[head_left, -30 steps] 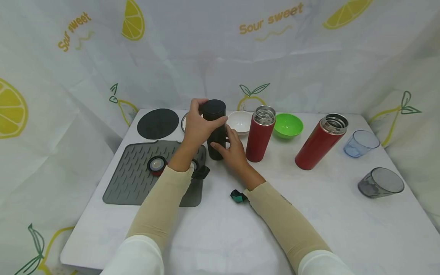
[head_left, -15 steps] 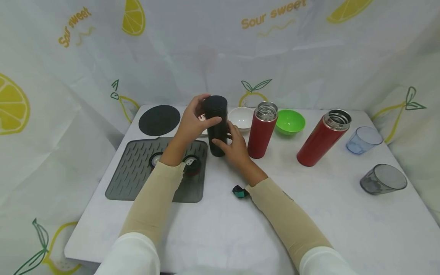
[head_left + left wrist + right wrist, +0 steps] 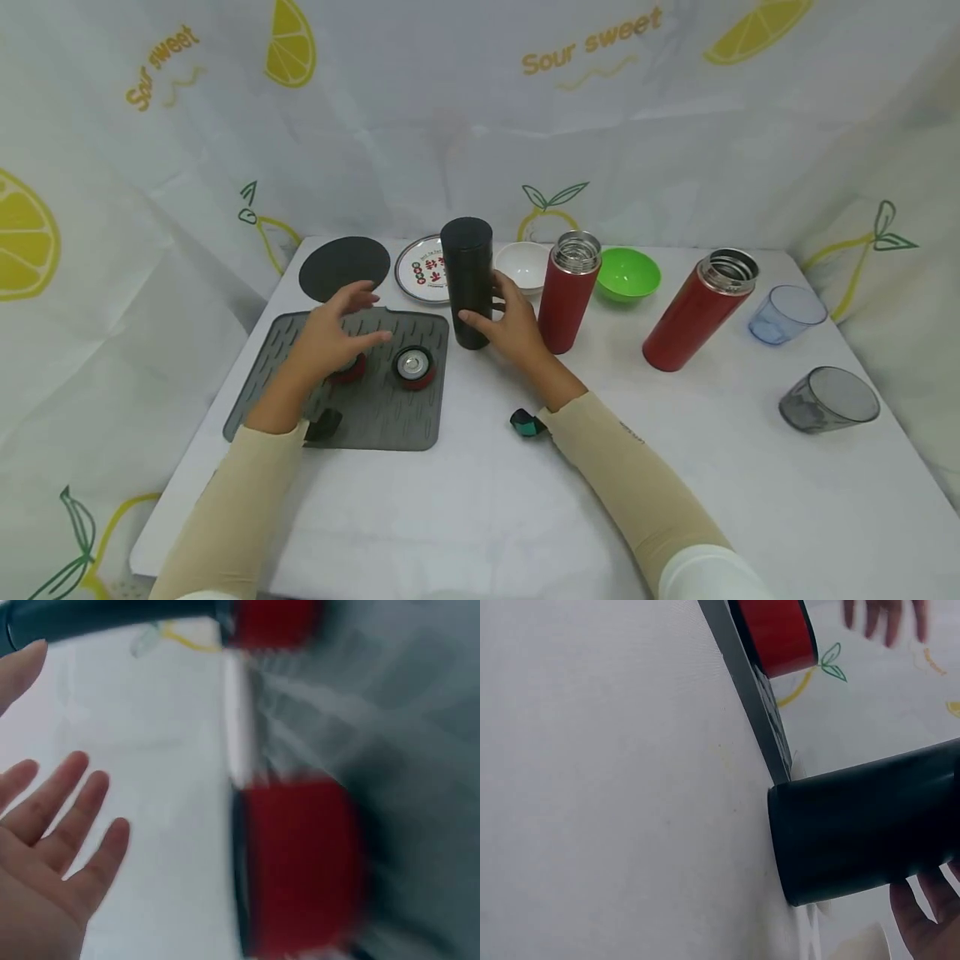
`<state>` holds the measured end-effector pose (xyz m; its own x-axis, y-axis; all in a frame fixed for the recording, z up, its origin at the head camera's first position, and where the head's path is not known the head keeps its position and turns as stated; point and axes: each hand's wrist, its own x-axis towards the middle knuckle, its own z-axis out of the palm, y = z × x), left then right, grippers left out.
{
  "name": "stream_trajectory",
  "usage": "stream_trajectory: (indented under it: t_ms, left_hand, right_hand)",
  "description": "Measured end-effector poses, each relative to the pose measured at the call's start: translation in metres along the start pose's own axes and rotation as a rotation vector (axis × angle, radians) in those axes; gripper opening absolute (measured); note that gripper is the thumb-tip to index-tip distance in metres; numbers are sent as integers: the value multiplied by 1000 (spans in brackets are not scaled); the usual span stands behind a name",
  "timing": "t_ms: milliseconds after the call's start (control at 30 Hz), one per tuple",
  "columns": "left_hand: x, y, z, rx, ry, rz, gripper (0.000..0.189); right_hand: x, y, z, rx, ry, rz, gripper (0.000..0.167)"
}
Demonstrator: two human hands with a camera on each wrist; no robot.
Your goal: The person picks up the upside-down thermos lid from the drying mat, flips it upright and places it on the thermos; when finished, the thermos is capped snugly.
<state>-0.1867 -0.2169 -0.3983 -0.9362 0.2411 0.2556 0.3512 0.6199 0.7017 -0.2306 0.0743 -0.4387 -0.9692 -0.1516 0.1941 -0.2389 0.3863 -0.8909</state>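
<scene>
My right hand (image 3: 513, 321) grips the lower part of a black thermos flask (image 3: 468, 283), which stands upright with its lid on. In the right wrist view, fingers curl at the side of the dark flask (image 3: 862, 825). My left hand (image 3: 324, 337) hovers over the grey drying mat (image 3: 360, 427), fingers spread and holding nothing. Below it, one red-sided bottle lid (image 3: 348, 371) is partly hidden by the hand. A second such lid (image 3: 413, 365) lies upside down to its right. In the left wrist view the lids are blurred, and the left hand (image 3: 56, 847) is spread beside them.
Two red flasks without lids, one upright (image 3: 567, 296) and one farther right (image 3: 693, 317), stand right of the black one. Behind are a white bowl (image 3: 522, 265), a green bowl (image 3: 628, 275), a printed round plate (image 3: 422, 268) and a black disc (image 3: 345, 268). Two tumblers, blue (image 3: 786, 315) and grey (image 3: 828, 400), are at right.
My left hand has let go of the black flask's top and moved left and toward me, over the mat. My right hand keeps its hold on the flask, which stays in place.
</scene>
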Motion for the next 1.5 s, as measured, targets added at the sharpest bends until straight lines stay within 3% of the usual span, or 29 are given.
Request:
stream_trajectory:
  t_ms: [167, 300, 400, 500, 567, 667, 900, 1033, 1100, 1167, 1233, 1300, 1433, 1500]
  left_hand:
    - [-27, -31, -9, 82, -138, -194, 93]
    - [-37, -48, -12, 207, -237, -270, 95]
    - [-38, -51, -12, 230, -230, -271, 88]
    - [-35, -40, -10, 200, -162, -249, 83]
    - [-29, -26, -5, 182, -116, -192, 81]
    - [-20, 1, 9, 155, -73, -51, 78]
    - [-5, 61, 68, 163, -76, 329, 70]
    - [0, 85, 99, 206, -60, 539, 64]
    - [2, 92, 109, 220, -44, 608, 63]
    - [5, 98, 116, 217, -38, 640, 64]
    - [6, 101, 119, 184, -59, 601, 70]
    - [8, 103, 120, 57, -113, 482, 74]
    - [12, 106, 120, -273, -255, 71, 62]
    - [15, 108, 120, -396, -331, -92, 51]
  right_hand:
    - [-2, -3, -3, 7, -16, 25, 88]
    - [-10, -4, -8, -30, -46, 50, 91]
    - [-21, -6, -15, -71, -51, 60, 92]
    - [-35, -10, -24, -108, -54, 41, 88]
    - [-46, -12, -31, -128, -60, 20, 84]
    - [-62, -15, -41, -129, -86, -13, 75]
    - [-87, -18, -55, -50, -198, -47, 59]
    - [-93, -15, -58, -25, -212, -49, 56]
    - [-94, -13, -59, 8, -187, -25, 53]
    - [-95, -11, -63, 41, -157, 1, 51]
    - [-96, -11, -67, 65, -120, 12, 50]
    - [-97, -11, -73, 73, -95, -9, 49]
    - [-100, -15, -80, 62, -38, -141, 45]
    - [-100, -17, -80, 52, -14, -218, 43]
